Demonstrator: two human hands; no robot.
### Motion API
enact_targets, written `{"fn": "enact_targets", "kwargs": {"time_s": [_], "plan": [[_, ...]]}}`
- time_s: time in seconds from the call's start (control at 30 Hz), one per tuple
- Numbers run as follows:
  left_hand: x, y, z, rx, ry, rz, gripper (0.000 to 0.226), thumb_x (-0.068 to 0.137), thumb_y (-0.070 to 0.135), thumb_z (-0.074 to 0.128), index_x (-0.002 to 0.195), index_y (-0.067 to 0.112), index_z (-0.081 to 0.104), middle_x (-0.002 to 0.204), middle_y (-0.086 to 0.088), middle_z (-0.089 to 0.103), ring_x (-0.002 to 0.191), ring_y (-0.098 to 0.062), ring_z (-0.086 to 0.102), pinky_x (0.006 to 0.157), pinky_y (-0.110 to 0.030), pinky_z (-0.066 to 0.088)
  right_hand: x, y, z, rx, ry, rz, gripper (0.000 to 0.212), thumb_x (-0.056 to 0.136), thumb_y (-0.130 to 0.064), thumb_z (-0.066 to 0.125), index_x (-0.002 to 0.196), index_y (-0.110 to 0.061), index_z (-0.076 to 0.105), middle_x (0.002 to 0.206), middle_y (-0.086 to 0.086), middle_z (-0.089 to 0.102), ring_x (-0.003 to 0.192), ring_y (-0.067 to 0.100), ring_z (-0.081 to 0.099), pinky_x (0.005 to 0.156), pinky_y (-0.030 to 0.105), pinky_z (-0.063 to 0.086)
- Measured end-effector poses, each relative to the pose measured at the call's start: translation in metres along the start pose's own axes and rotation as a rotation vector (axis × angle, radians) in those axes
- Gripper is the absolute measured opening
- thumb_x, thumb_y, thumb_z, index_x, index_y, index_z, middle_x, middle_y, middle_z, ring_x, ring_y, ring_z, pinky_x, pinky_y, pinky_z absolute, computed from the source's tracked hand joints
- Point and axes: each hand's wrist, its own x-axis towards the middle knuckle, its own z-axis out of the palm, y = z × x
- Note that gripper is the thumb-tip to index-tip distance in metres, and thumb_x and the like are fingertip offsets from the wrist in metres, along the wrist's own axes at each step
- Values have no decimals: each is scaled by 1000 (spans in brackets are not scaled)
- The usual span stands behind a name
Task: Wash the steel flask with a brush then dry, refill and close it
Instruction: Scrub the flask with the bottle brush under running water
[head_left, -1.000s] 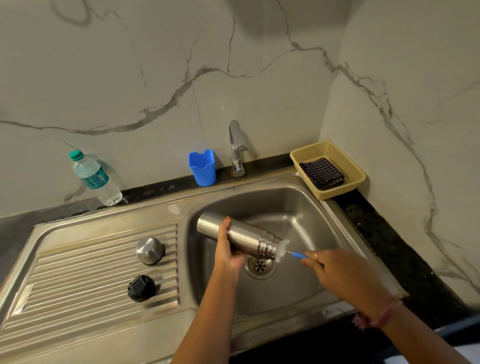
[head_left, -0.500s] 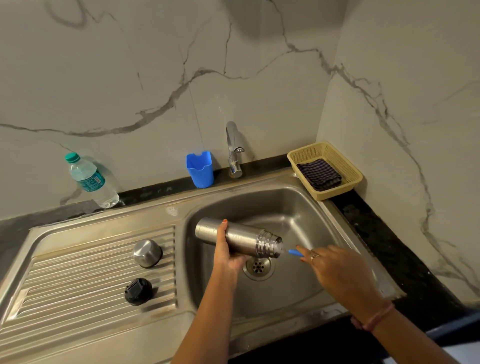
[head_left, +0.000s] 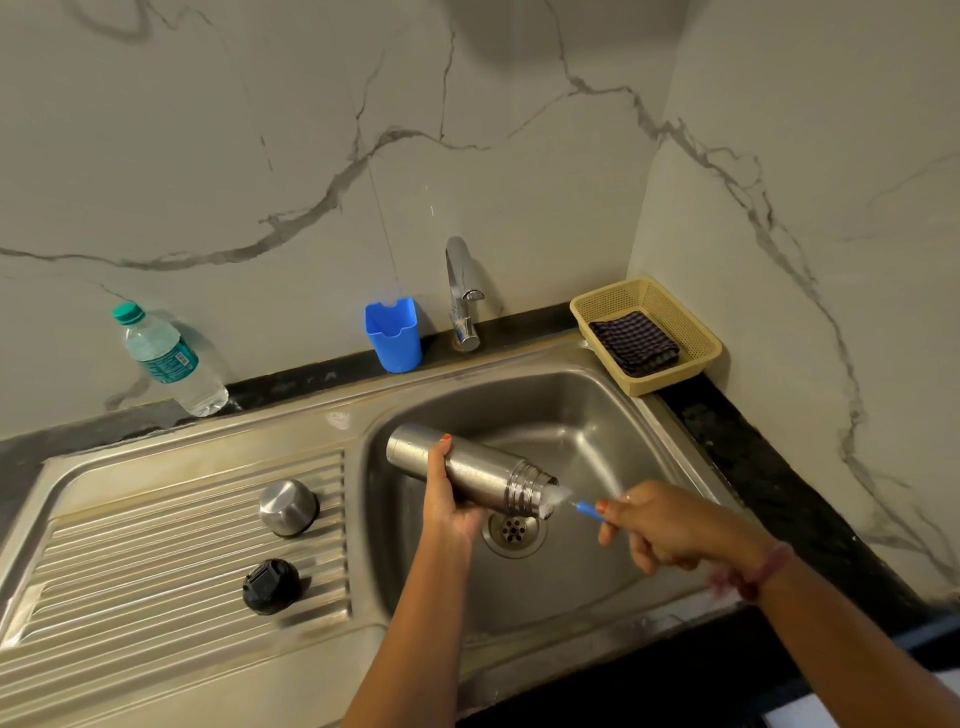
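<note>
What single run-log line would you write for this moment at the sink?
stage: brushing | left hand: holds flask tilted over sink | right hand: holds brush, bristles at flask mouth | caps: on drainboard

**steel sink unit and black counter**

on the ribbed drainboard (head_left: 156, 561) at lower left are set a steel cap (head_left: 288, 507) and a black stopper (head_left: 271, 586). along the black counter (head_left: 753, 457) a water bottle (head_left: 169, 358), blue cup (head_left: 393, 335) and yellow basket (head_left: 691, 325) are ranged.

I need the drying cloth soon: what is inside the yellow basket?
A folded dark checked cloth lies in the yellow basket. Anything beneath the cloth is hidden.
</note>
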Motion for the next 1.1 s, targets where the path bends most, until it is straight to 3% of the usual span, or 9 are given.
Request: {"fn": "enact_targets", "kwargs": {"time_s": [0.2,0.33,0.47,0.57,0.73,0.8,0.93,1.03,1.1], "plan": [[4,1,1,37,13,10,58,79,30,79,125,6,53,116,-21,66,110,-38,63,102,-61,45,12,6,12,195,-72,45,33,101,-39,39,109,-13,57,63,4,68,35,7,35,37,19,30],[7,7,0,21,19,13,57,80,28,79,125,7,51,118,-22,64,111,-40,62,104,-63,43,10,17,33,-446,372,-148,27,97,-46,43,106,-23,53,74,-7,60,57,8,49,55,27,45],[4,5,4,-13,13,9,58,80,26,78,127,7,49,119,-22,63,110,-40,62,100,-63,46,15,25,46,-855,760,-261,41,93,-43,36,90,-18,69,58,-6,51,46,9,39,41,23,34],[2,1,8,7,14,4,58,80,27,79,126,7,50,117,-22,64,106,-39,63,89,-61,51,22,20,54,-518,563,-167,32,98,-44,37,92,-26,63,61,-7,51,52,9,48,53,28,47],[1,4,8,-3,16,-7,57,80,27,78,125,7,49,117,-22,63,107,-39,62,88,-61,51,26,6,23,340,-24,84,38,100,-41,39,91,-15,65,53,-9,37,37,3,26,36,17,23],[0,6,10,-11,10,-14,58,80,27,77,126,7,49,115,-22,64,105,-39,63,81,-60,51,17,2,20,252,7,52,35,100,-42,38,103,-15,61,61,-8,47,44,4,37,40,19,32],[-1,7,14,-20,16,-16,56,82,26,76,126,7,47,113,-22,63,102,-39,63,76,-61,51,12,8,44,-690,475,-169,32,101,-35,39,130,-21,43,113,-1,58,89,12,60,74,26,53],[1,5,15,7,7,-12,57,81,27,77,127,7,49,113,-22,64,104,-40,63,91,-62,50,12,5,71,-840,586,-271,27,88,-20,66,114,-16,60,83,-2,57,56,9,54,44,23,48],[1,6,14,41,17,-6,58,81,28,77,127,7,49,113,-23,64,103,-39,63,86,-60,52,11,-3,67,-602,527,-266,10,95,-23,55,103,-23,60,69,-7,49,48,4,41,42,17,34]]}}
